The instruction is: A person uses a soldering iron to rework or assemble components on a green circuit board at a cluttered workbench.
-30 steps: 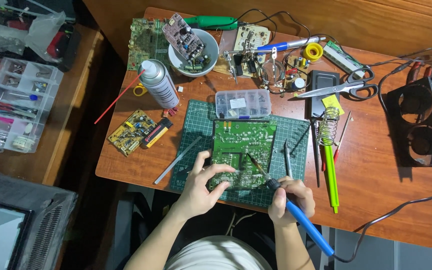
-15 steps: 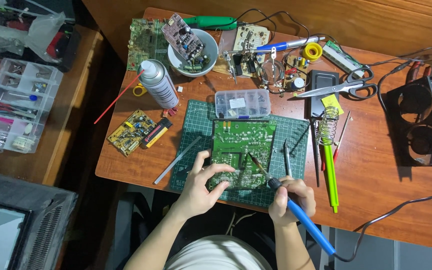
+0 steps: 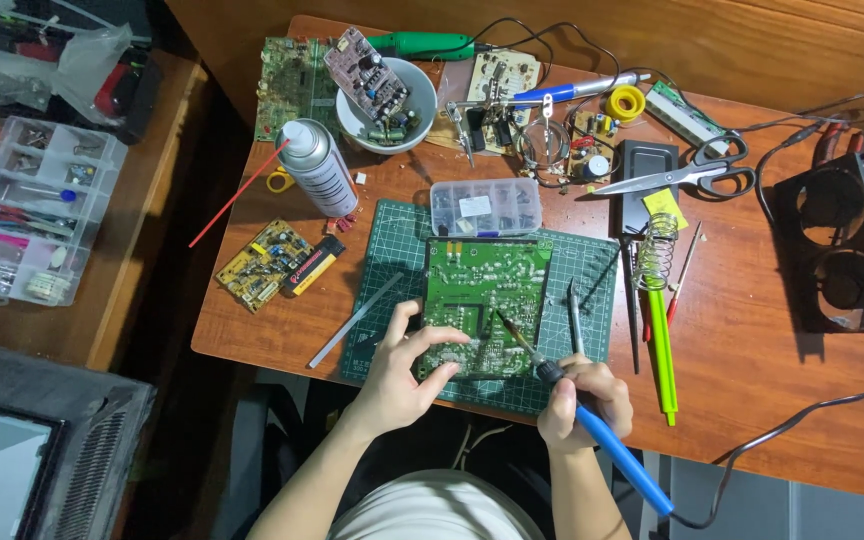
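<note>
Wooden table (image 3: 752,330) seen from above, with a green cutting mat (image 3: 392,290) at its near edge. On the mat lies a green circuit board (image 3: 482,290), solder side up. Left hand (image 3: 402,375) rests on the board's lower left corner, thumb and fingers spread and pressing it down. Right hand (image 3: 582,400) is closed in a pen grip around a blue-handled soldering iron (image 3: 592,425), whose tip touches the board near its lower right area. Tweezers (image 3: 575,318) lie on the mat just right of the board. A clear parts box (image 3: 485,206) sits just beyond the board. Farther back stand a spray can (image 3: 317,168) and a white bowl (image 3: 422,85) holding a small board. Scissors (image 3: 687,177) and a green-handled coil stand (image 3: 660,300) lie to the right. A yellow board (image 3: 262,265) lies left of the mat
</note>
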